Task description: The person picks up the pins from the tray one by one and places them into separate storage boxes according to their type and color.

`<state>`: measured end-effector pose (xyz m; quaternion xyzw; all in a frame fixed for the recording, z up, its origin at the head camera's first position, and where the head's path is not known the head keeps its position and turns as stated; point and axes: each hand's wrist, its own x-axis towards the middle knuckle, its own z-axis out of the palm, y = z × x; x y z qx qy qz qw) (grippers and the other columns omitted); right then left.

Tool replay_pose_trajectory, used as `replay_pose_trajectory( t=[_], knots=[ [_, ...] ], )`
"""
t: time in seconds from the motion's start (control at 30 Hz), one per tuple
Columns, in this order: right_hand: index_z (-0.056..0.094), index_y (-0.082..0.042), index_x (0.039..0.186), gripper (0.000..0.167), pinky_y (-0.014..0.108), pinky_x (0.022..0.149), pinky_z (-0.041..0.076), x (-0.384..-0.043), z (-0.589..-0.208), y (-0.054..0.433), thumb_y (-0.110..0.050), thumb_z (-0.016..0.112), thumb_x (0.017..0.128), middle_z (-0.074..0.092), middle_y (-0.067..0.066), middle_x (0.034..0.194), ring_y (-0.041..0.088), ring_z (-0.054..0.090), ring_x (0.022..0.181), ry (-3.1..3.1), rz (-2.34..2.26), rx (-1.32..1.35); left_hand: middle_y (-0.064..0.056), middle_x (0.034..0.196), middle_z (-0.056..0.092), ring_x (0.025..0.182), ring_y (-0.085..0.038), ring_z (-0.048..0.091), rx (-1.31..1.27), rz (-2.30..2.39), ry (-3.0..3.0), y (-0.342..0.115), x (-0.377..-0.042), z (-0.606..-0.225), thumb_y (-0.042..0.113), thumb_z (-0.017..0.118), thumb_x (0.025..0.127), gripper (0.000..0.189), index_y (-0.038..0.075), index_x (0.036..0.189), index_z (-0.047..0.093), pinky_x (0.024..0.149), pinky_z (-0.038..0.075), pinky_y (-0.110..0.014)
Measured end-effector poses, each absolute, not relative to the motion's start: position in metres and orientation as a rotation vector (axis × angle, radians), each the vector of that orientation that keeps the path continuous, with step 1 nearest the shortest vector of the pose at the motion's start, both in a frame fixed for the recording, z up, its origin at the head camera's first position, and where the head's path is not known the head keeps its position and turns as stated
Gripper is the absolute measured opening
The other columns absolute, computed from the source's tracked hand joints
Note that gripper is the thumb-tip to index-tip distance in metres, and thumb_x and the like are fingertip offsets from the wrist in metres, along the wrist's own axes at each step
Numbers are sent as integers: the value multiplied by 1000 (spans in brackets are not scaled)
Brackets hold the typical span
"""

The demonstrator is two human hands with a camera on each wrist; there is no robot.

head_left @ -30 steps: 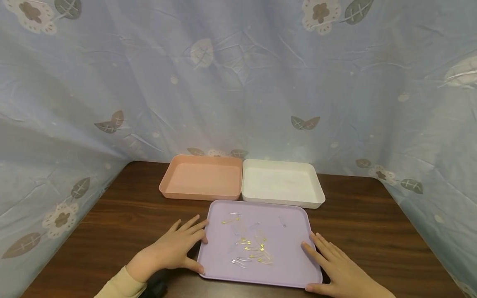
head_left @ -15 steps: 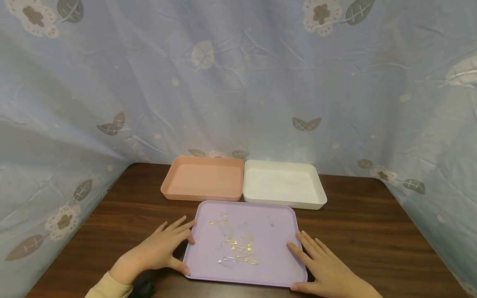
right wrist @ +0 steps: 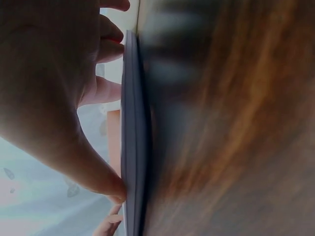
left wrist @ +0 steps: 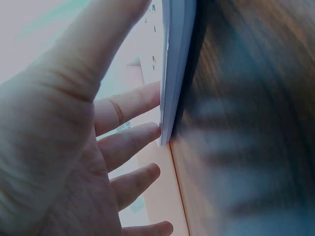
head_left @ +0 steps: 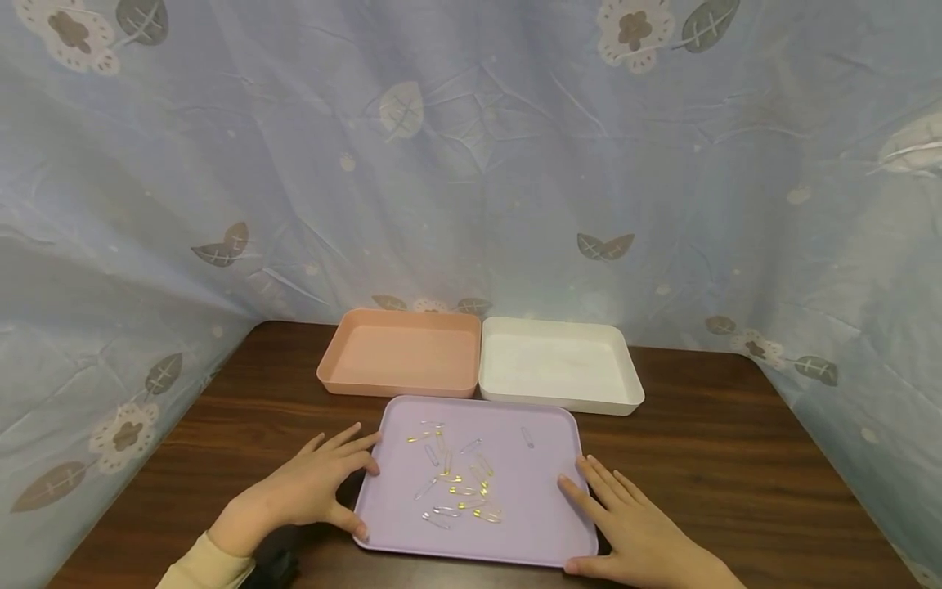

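Observation:
A shallow lilac tray lies on the brown table with several gold and silver safety pins scattered over its left and middle part. My left hand is spread at the tray's left edge, thumb near the front corner and fingertips on the rim. At the opposite edge my right hand touches the rim with spread, fairly straight fingers. The left wrist view shows the left fingers extended, some meeting the tray's side. In the right wrist view the right thumb and fingers touch the tray's rim.
Behind the lilac tray, a pink tray and a white tray stand side by side on the wooden table. A floral curtain hangs around the back and sides. Something black sits beneath the left wrist.
The lilac tray with its safety pins has slid to the left, both hands moving along with it at its edges. In the last half second this motion is small. The rear trays stay put.

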<state>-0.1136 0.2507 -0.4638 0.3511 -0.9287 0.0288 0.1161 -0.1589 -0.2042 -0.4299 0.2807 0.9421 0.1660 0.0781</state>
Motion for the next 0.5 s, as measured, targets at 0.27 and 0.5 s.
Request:
replay_pose_trajectory(
  t=[0.27,0.5],
  knots=[
    [42,-20,149,89,14,115,-20,-115,-462,245,-77,51,81,41,16,153,34,40,140,-2747,113,1013,-7,139,59,133,-39,49,891,510,2892,-209,-166,-425,63,74,72,62,19,114,67,100,32,-74],
    [51,-14,142,81,17,119,-12,-124,-455,243,-70,57,83,52,11,145,24,29,148,-2572,109,1089,-2,120,70,109,-22,67,1089,516,3053,-210,-179,-420,46,75,82,35,19,104,71,93,53,-45]
  ],
)
